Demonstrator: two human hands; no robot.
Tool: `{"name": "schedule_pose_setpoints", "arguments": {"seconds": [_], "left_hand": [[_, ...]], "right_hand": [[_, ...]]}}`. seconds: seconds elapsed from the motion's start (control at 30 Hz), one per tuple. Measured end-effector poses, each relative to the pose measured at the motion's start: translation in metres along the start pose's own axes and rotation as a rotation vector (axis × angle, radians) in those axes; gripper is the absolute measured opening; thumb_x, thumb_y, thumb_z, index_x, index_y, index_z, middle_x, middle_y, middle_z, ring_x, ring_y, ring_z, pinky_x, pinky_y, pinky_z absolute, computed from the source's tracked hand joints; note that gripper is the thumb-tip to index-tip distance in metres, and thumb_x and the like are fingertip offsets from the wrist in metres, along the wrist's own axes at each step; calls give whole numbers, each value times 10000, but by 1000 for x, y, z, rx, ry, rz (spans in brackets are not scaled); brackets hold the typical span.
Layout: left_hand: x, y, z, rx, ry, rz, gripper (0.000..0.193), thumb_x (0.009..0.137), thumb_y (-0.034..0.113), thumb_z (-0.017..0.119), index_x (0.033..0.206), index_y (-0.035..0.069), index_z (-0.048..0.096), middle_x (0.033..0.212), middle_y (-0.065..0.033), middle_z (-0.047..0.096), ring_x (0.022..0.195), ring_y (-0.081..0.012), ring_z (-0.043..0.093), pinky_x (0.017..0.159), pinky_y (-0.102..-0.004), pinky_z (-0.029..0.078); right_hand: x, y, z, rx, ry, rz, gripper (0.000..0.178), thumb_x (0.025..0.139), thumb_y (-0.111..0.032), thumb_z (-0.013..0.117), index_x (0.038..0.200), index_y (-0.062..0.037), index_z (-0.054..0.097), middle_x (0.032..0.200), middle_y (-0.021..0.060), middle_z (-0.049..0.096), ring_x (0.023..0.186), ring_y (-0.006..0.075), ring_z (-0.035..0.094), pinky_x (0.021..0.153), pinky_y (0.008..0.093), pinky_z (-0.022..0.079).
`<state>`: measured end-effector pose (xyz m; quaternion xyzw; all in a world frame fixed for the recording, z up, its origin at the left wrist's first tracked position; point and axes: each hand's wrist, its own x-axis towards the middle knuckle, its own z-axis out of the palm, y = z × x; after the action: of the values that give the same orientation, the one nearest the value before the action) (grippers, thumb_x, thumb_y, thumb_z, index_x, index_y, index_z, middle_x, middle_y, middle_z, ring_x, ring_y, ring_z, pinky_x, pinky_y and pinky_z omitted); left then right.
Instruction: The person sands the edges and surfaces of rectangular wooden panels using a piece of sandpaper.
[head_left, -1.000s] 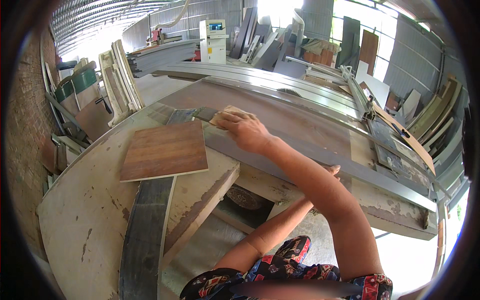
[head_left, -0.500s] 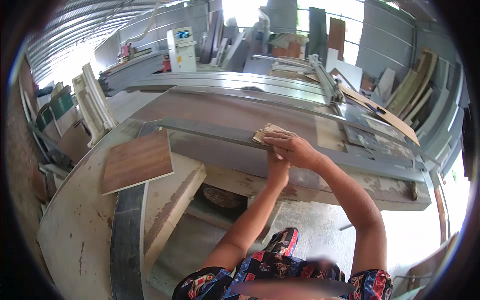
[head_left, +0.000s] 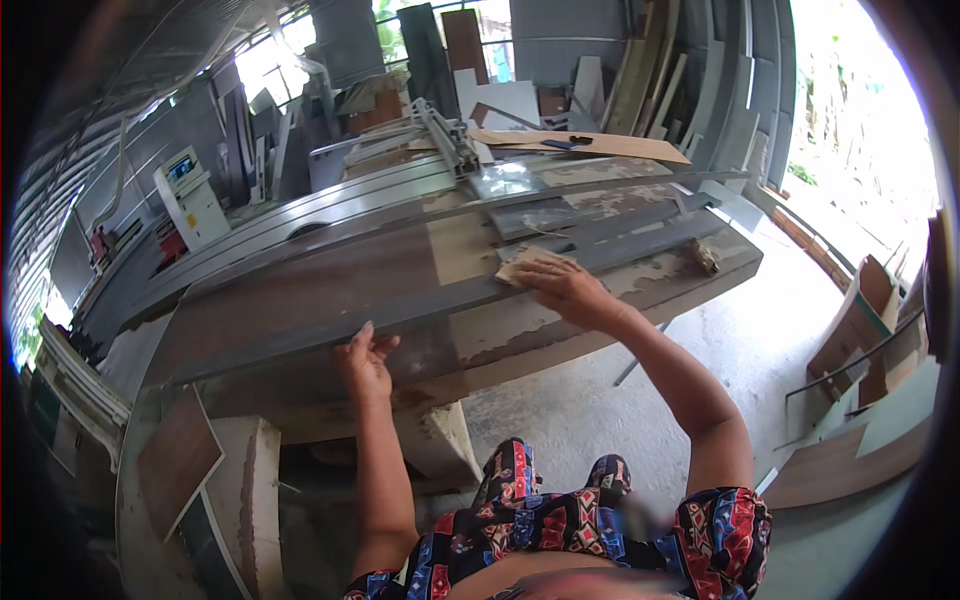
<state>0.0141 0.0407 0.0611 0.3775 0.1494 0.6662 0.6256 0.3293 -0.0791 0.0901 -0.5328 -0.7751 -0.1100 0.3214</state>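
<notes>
A long, narrow grey board (head_left: 430,302) lies lengthwise across the worktable (head_left: 300,420). My right hand (head_left: 566,290) is closed over a tan, folded pad (head_left: 514,264), pressing it onto the board's top right of the middle; whether the pad is cloth or paper I cannot tell. To the left, my left hand (head_left: 367,368) has its fingers apart, with the fingertips at the board's near edge. Nothing shows in its palm.
A brown wood-grain panel (head_left: 180,455) lies at the table's left end. A crumpled tan clump (head_left: 705,256) sits near its right end. Beyond are a metal-railed machine bed (head_left: 340,195), a white control cabinet (head_left: 192,200) and leaning boards (head_left: 655,75). Wooden pieces (head_left: 825,465) stand at right.
My view has swung to the right. The right hand has slid the pad rightward along the board. My left hand, earlier beside the right one, is now apart from it, farther left.
</notes>
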Motion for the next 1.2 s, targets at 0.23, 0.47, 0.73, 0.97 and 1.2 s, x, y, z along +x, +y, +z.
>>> {"name": "schedule_pose_setpoints", "arguments": {"seconds": [0.23, 0.47, 0.73, 0.97, 1.2], "left_hand": [[5, -6, -10, 6, 9, 6, 57, 817, 75, 648, 861, 43, 633, 807, -49, 645, 671, -181, 655, 586, -341, 583], [12, -11, -25, 38, -1, 15, 116, 812, 97, 647, 915, 48, 628, 895, -39, 644, 764, -158, 644, 601, -343, 579], [11, -11, -29, 56, -5, 11, 107, 823, 110, 637, 914, 53, 634, 900, -39, 647, 766, -170, 648, 625, -337, 577], [10, -10, -30, 71, -34, 38, 147, 846, 142, 622, 949, 38, 633, 943, -58, 645, 791, -191, 642, 650, -345, 572], [7, -10, -23, 76, 18, 67, 129, 825, 124, 639, 942, 69, 632, 922, -32, 642, 765, -163, 642, 629, -329, 566]], "right_hand": [[-55, 113, -49, -153, 97, 317, 338, 917, -253, 515, 1221, -134, 604, 1282, 86, 563, 1271, 259, 449, 1079, 379, 322], [-93, 200, -89, -418, 102, 627, 359, 918, -327, 465, 1173, -132, 626, 1267, 93, 572, 1223, 275, 486, 1066, 380, 339], [-95, 237, -114, -471, 63, 1028, 446, 888, -423, 439, 1172, -136, 630, 1250, 119, 579, 1214, 298, 494, 1038, 396, 370], [-111, 242, -142, -527, 96, 1323, 466, 886, -420, 453, 1215, -130, 610, 1319, 105, 538, 1254, 270, 473, 1055, 393, 362], [-144, 267, -162, -454, 91, 1408, 560, 893, -473, 463, 1342, -139, 493, 1439, 105, 405, 1343, 263, 358, 1109, 392, 292]]}}
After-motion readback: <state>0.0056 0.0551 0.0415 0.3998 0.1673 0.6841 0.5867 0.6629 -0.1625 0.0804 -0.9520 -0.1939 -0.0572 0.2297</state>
